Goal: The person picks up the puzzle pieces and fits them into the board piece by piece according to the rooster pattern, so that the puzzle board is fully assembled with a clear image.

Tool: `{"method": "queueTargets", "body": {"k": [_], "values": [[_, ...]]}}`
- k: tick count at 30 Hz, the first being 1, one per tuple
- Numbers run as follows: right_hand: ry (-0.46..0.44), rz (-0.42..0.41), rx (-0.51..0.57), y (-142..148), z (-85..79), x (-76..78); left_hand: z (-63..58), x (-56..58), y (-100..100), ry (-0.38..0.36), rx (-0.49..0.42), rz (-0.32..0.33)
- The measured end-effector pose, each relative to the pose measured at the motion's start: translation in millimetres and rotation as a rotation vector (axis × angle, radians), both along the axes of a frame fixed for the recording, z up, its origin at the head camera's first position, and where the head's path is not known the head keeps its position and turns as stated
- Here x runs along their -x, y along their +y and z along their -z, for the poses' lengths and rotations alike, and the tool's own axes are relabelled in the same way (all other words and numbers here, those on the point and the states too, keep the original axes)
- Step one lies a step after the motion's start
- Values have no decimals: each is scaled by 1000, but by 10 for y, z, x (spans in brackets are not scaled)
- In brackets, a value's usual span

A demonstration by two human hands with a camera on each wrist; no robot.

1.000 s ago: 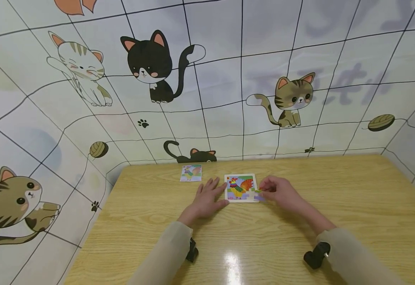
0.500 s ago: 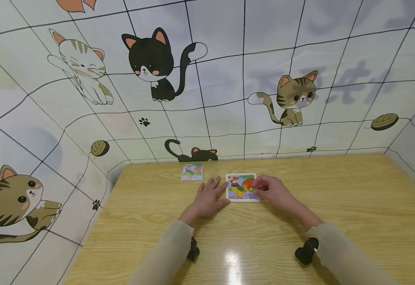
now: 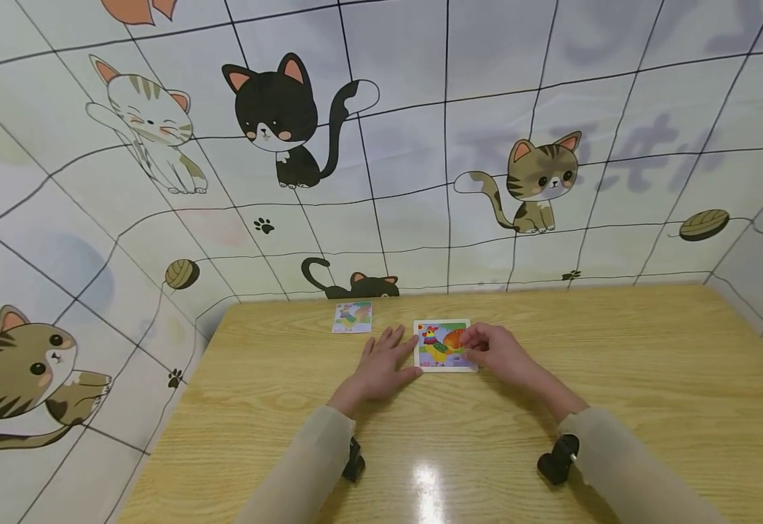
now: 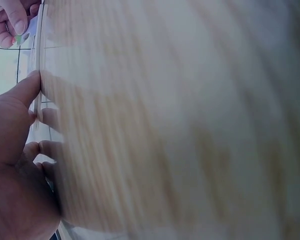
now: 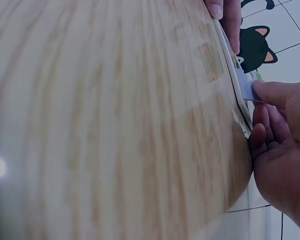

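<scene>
A jigsaw puzzle (image 3: pixel 438 346) of a colourful rooster lies flat in a white-edged frame near the back of the table. My left hand (image 3: pixel 386 367) rests with spread fingers at its left side; in the left wrist view the thumb (image 4: pixel 26 90) touches the frame's edge (image 4: pixel 39 55). At the lower right of the puzzle, my right hand (image 3: pixel 502 354) pinches a puzzle piece between thumb and fingers. That puzzle piece (image 5: pixel 246 86), pale lilac with a bit of green, stands tilted over the frame in the right wrist view. From the head view, the fingers hide most of it.
A small card (image 3: pixel 352 318) with a paler picture of the rooster lies left of the puzzle, near the table's back edge. Behind the wooden table (image 3: pixel 276 378) rises a wall covering (image 3: pixel 414 167) printed with cats and grid lines.
My right hand has moved left over the puzzle's lower right corner with the piece, and pale gaps there no longer show. The left hand stays in place.
</scene>
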State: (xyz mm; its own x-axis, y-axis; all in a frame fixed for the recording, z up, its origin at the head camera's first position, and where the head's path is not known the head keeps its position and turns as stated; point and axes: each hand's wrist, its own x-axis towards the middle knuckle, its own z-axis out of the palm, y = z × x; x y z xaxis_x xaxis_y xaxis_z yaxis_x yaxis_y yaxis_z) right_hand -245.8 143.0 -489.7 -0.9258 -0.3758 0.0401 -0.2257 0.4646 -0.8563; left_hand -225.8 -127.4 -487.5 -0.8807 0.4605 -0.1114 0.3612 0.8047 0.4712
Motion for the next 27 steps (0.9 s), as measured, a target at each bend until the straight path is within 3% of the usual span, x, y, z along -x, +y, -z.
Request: {"method": "queueTargets", "body": {"k": [13, 27], "values": [[-17, -9, -83, 8, 19, -4, 1, -3, -9, 0, -6, 13], [-15, -44, -99, 22, 16, 22, 47, 26, -13, 3, 5, 6]]}}
